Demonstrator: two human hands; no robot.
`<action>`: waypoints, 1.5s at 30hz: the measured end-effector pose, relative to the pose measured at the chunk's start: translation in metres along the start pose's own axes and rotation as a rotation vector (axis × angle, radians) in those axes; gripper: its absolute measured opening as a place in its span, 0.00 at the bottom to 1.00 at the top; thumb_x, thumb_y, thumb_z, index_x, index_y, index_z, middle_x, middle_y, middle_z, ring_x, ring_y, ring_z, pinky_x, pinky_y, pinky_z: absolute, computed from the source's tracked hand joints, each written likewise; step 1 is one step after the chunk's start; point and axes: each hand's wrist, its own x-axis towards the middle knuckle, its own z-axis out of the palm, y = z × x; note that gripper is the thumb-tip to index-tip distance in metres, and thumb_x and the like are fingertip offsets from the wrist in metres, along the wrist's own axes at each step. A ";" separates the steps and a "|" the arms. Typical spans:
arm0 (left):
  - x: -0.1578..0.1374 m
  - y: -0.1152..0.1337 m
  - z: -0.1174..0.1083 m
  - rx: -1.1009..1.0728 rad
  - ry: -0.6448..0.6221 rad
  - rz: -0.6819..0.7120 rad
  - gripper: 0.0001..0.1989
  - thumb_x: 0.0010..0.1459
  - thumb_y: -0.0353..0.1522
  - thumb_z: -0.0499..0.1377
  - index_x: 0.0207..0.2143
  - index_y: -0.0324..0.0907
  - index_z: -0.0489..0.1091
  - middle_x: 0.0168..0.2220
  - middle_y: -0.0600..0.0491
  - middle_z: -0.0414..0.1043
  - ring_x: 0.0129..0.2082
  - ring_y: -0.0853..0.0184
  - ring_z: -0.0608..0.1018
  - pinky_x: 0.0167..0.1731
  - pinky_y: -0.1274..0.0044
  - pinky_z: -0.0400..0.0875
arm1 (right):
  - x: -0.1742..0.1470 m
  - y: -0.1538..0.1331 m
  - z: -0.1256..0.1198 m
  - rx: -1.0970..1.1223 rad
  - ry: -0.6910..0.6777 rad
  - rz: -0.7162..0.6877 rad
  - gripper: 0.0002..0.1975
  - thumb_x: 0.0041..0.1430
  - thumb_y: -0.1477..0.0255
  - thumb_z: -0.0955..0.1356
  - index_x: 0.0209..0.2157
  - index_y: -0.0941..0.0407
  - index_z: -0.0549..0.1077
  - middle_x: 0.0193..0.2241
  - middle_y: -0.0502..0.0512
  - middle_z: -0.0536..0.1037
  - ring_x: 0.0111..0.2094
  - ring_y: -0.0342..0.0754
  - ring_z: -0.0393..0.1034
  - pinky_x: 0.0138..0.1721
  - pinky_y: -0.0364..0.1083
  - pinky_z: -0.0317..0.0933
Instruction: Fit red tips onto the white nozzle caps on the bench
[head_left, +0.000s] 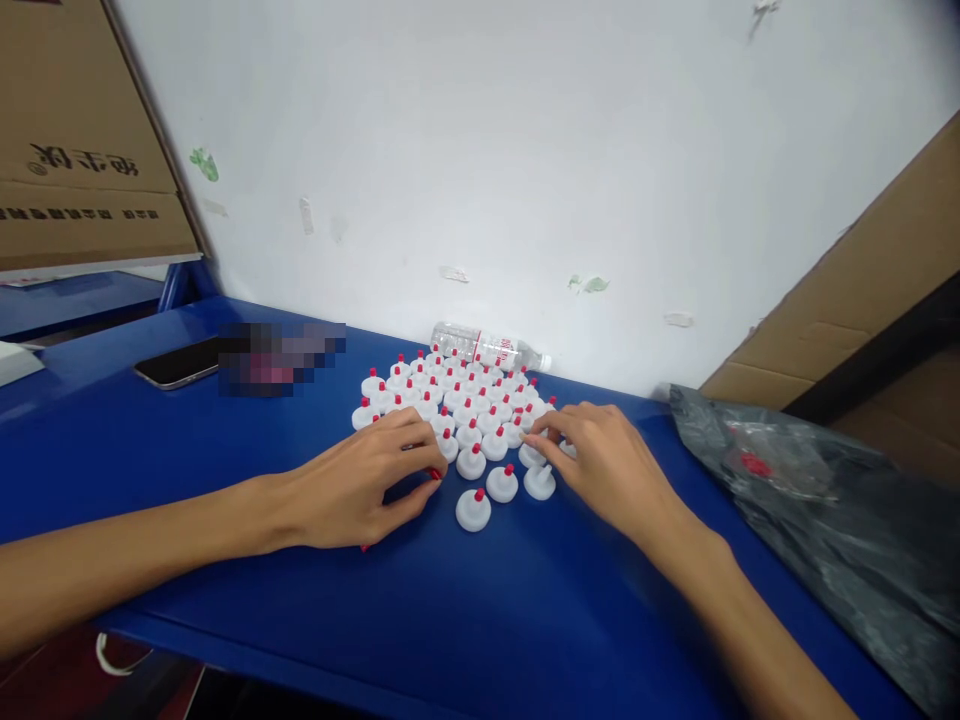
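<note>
Many white nozzle caps (pixel 473 511), most with a small red tip, stand upright in a cluster on the blue table. My left hand (pixel 375 470) is left of the cluster, with a small red tip (pixel 436 474) pinched between thumb and fingers. More red shows beneath this hand, mostly hidden. At the cluster's right side, my right hand (pixel 600 455) has its thumb and fingers closed around the top of a white nozzle cap (pixel 531 456); whether a red tip is on it is hidden. Just in front stands a bare white nozzle cap (pixel 539 484) without a red tip.
A clear plastic bottle (pixel 491 348) lies behind the caps against the white wall. On the left is a phone (pixel 180 364) beside a blurred patch. A grey plastic bag (pixel 840 530) with a clear bag of red pieces (pixel 757 463) lies right. Cardboard (pixel 82 110) stands at both sides.
</note>
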 end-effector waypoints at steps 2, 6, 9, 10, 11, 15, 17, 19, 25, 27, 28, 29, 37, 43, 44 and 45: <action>0.000 0.000 0.000 0.013 0.000 0.004 0.07 0.67 0.27 0.55 0.42 0.41 0.73 0.39 0.49 0.73 0.40 0.63 0.71 0.42 0.72 0.69 | 0.000 0.001 -0.001 -0.053 0.068 0.025 0.13 0.72 0.62 0.65 0.40 0.53 0.80 0.33 0.55 0.81 0.36 0.53 0.73 0.39 0.53 0.60; 0.000 -0.001 0.001 0.030 -0.001 0.010 0.08 0.68 0.27 0.55 0.43 0.41 0.74 0.41 0.48 0.73 0.42 0.62 0.72 0.42 0.72 0.70 | 0.000 0.002 0.001 -0.134 0.200 0.071 0.18 0.73 0.60 0.62 0.47 0.56 0.80 0.42 0.62 0.82 0.44 0.58 0.73 0.45 0.56 0.64; -0.001 -0.003 0.002 0.036 -0.016 0.007 0.08 0.68 0.27 0.56 0.44 0.41 0.74 0.42 0.48 0.73 0.43 0.62 0.72 0.43 0.72 0.70 | -0.001 0.003 0.005 -0.103 0.149 0.117 0.23 0.75 0.58 0.59 0.56 0.55 0.77 0.52 0.64 0.80 0.55 0.62 0.71 0.52 0.60 0.64; -0.001 -0.003 0.002 0.040 -0.022 0.005 0.08 0.68 0.27 0.56 0.44 0.41 0.74 0.42 0.49 0.73 0.43 0.62 0.72 0.44 0.72 0.70 | -0.002 0.003 0.008 -0.089 0.113 0.122 0.25 0.76 0.57 0.57 0.57 0.54 0.76 0.54 0.64 0.79 0.58 0.62 0.69 0.55 0.61 0.63; -0.002 -0.004 0.003 0.043 -0.029 0.002 0.08 0.68 0.27 0.56 0.44 0.42 0.74 0.43 0.49 0.73 0.44 0.62 0.72 0.44 0.72 0.70 | -0.003 0.003 0.010 -0.078 0.077 0.121 0.26 0.76 0.57 0.55 0.58 0.54 0.76 0.55 0.64 0.79 0.60 0.61 0.68 0.57 0.62 0.61; -0.002 -0.005 0.003 0.047 -0.050 -0.009 0.07 0.68 0.27 0.56 0.45 0.42 0.74 0.44 0.49 0.72 0.45 0.62 0.72 0.45 0.72 0.69 | -0.004 0.003 0.017 -0.061 0.009 0.104 0.29 0.77 0.57 0.52 0.58 0.53 0.76 0.58 0.63 0.78 0.63 0.60 0.67 0.62 0.62 0.58; -0.002 -0.006 0.004 0.045 -0.045 -0.008 0.07 0.67 0.26 0.57 0.44 0.43 0.74 0.43 0.49 0.73 0.44 0.63 0.72 0.45 0.72 0.69 | -0.003 0.004 0.018 -0.058 -0.001 0.106 0.30 0.77 0.57 0.51 0.58 0.54 0.77 0.58 0.64 0.77 0.63 0.61 0.67 0.61 0.62 0.58; -0.001 -0.006 0.004 0.045 -0.040 -0.006 0.08 0.67 0.26 0.58 0.45 0.43 0.75 0.43 0.49 0.73 0.44 0.63 0.72 0.44 0.72 0.69 | -0.003 0.005 0.017 -0.055 -0.002 0.116 0.30 0.77 0.56 0.51 0.58 0.54 0.76 0.58 0.64 0.77 0.62 0.61 0.68 0.60 0.63 0.59; -0.001 -0.005 0.003 0.052 -0.039 -0.003 0.07 0.68 0.27 0.57 0.45 0.43 0.74 0.43 0.49 0.73 0.43 0.63 0.72 0.43 0.73 0.69 | -0.002 0.005 0.017 -0.034 -0.038 0.102 0.29 0.77 0.57 0.51 0.57 0.54 0.76 0.53 0.64 0.80 0.58 0.60 0.71 0.58 0.62 0.61; -0.001 -0.006 0.003 0.053 -0.044 -0.003 0.07 0.68 0.27 0.57 0.45 0.42 0.74 0.43 0.49 0.72 0.44 0.63 0.72 0.44 0.72 0.69 | -0.001 0.004 0.017 -0.036 -0.055 0.085 0.29 0.77 0.58 0.51 0.58 0.54 0.76 0.54 0.64 0.80 0.60 0.60 0.70 0.60 0.63 0.59; -0.001 -0.006 0.003 0.054 -0.047 -0.005 0.08 0.68 0.27 0.57 0.45 0.42 0.74 0.43 0.49 0.72 0.44 0.63 0.72 0.44 0.72 0.69 | -0.001 0.003 0.017 -0.040 -0.060 0.082 0.28 0.77 0.58 0.52 0.58 0.54 0.75 0.55 0.64 0.79 0.61 0.60 0.69 0.61 0.63 0.58; -0.002 -0.006 0.003 0.055 -0.050 -0.007 0.08 0.68 0.27 0.57 0.45 0.43 0.74 0.43 0.49 0.72 0.44 0.63 0.72 0.45 0.72 0.69 | -0.001 0.003 0.017 -0.044 -0.064 0.083 0.28 0.77 0.58 0.52 0.59 0.54 0.75 0.56 0.64 0.79 0.62 0.60 0.68 0.62 0.64 0.58; -0.002 -0.003 0.002 0.004 -0.030 -0.014 0.08 0.69 0.28 0.55 0.46 0.42 0.72 0.44 0.49 0.71 0.43 0.63 0.71 0.44 0.71 0.67 | 0.001 0.001 0.013 -0.034 -0.084 0.080 0.27 0.78 0.60 0.52 0.57 0.55 0.76 0.56 0.63 0.79 0.62 0.59 0.69 0.62 0.62 0.57; -0.004 0.006 0.004 -0.040 -0.041 0.000 0.07 0.69 0.29 0.54 0.42 0.41 0.72 0.42 0.49 0.70 0.41 0.64 0.70 0.43 0.72 0.67 | 0.004 -0.005 0.002 -0.001 -0.041 0.127 0.23 0.77 0.63 0.56 0.47 0.54 0.79 0.49 0.60 0.82 0.53 0.58 0.75 0.54 0.57 0.62; -0.004 0.007 0.005 -0.041 -0.050 0.001 0.07 0.70 0.29 0.54 0.42 0.41 0.72 0.42 0.49 0.70 0.42 0.64 0.70 0.43 0.72 0.68 | 0.004 -0.005 0.001 -0.003 -0.044 0.131 0.23 0.77 0.63 0.56 0.46 0.54 0.80 0.49 0.60 0.83 0.52 0.57 0.76 0.53 0.56 0.62; -0.004 0.006 0.005 -0.037 -0.058 0.001 0.07 0.70 0.29 0.54 0.43 0.41 0.72 0.42 0.49 0.70 0.42 0.64 0.70 0.43 0.72 0.68 | 0.005 -0.006 0.001 -0.006 -0.046 0.132 0.23 0.77 0.62 0.56 0.45 0.54 0.80 0.48 0.60 0.83 0.51 0.57 0.76 0.53 0.56 0.62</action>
